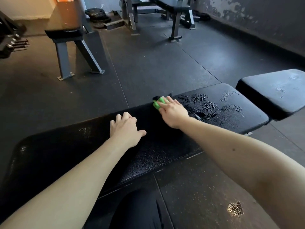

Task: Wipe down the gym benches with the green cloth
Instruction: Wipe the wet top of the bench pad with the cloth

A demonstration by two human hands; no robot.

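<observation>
right hand (173,111) presses green cloth (156,104) with flat fingers, wet patch (206,104) just right of it along the desk (66,154); left hand (127,129) rests relaxed.

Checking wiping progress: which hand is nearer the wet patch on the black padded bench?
Right. The right hand, on the green cloth, borders the wet patch; the left hand rests farther along the bench.

Your green cloth (157,103) lies bunched under the fingertips of your right hand (173,112), at the far edge of the black padded bench (165,146). Just right of that grip the pad glistens with beaded wet patches. Left of it the textured vinyl runs long and flat. The bench's separate seat pad (272,95) lies further right.
</observation>
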